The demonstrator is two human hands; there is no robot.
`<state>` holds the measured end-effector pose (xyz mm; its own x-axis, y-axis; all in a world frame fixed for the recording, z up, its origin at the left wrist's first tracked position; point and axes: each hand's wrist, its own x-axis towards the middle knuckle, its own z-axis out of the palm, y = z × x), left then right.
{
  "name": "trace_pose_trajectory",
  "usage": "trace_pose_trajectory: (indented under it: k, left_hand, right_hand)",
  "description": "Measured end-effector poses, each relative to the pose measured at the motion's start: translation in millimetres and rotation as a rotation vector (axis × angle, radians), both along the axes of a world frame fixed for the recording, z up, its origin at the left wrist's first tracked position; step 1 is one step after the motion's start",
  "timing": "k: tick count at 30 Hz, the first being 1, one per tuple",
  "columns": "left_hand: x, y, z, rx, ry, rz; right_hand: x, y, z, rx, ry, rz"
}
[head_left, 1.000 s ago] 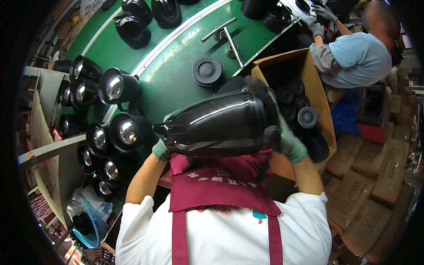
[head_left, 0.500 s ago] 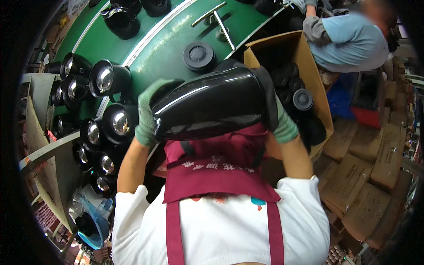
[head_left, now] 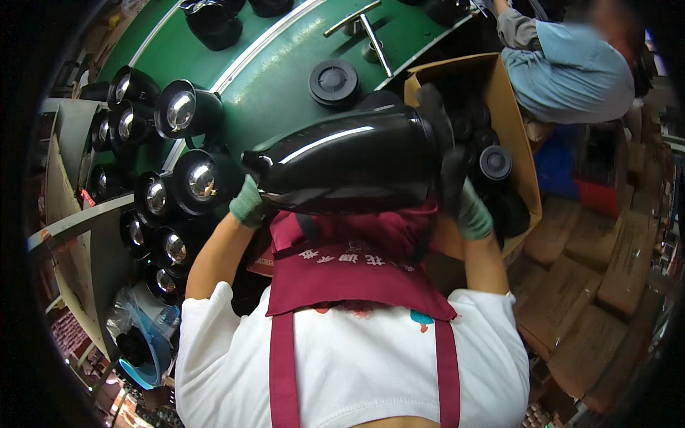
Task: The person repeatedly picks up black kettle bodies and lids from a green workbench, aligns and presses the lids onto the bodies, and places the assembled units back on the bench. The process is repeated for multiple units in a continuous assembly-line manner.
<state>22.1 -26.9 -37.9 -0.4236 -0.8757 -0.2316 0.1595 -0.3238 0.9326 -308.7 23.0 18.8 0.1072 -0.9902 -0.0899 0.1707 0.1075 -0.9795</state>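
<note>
A glossy black jug [head_left: 349, 160], shaped like a vacuum jug body, lies sideways in front of my chest. Its narrower, lipped end points left and its wide end right. My left hand [head_left: 250, 201], in a green glove, supports the left end; most of its fingers are hidden behind the jug. At the wide end is my right hand [head_left: 451, 167], whose dark-coated glove fingers lie against the end and reach up past its rim. A round black cap [head_left: 333, 82] rests on the green bench just beyond the jug.
Several black jugs with mirrored domes [head_left: 180, 110] stand at left beside a grey rail [head_left: 78, 235]. On the green bench [head_left: 275, 93] is a metal T-shaped bar [head_left: 371, 43]. A cardboard box [head_left: 524, 153] of black caps stands at right, near a co-worker [head_left: 571, 71] and stacked cartons [head_left: 564, 299].
My left hand has slipped lower behind the jug's left end. The fingers of my right hand have shifted up and outward at the wide end. The surroundings have shifted slightly in view.
</note>
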Motion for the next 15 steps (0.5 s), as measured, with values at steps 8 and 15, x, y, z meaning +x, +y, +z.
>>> trace_pose_trajectory:
  k: [8,15]
  left_hand:
    - [-31.1,-23.8,91.1,-0.85,-0.516,-0.124]
    - [-28.4,-21.2,65.6,-0.715,-0.512,-0.139]
  right_hand:
    - [-30.7,18.3,-55.1,-0.067,0.329,-0.007]
    - [5.0,16.7,-43.2,-0.122,-0.152,-0.054]
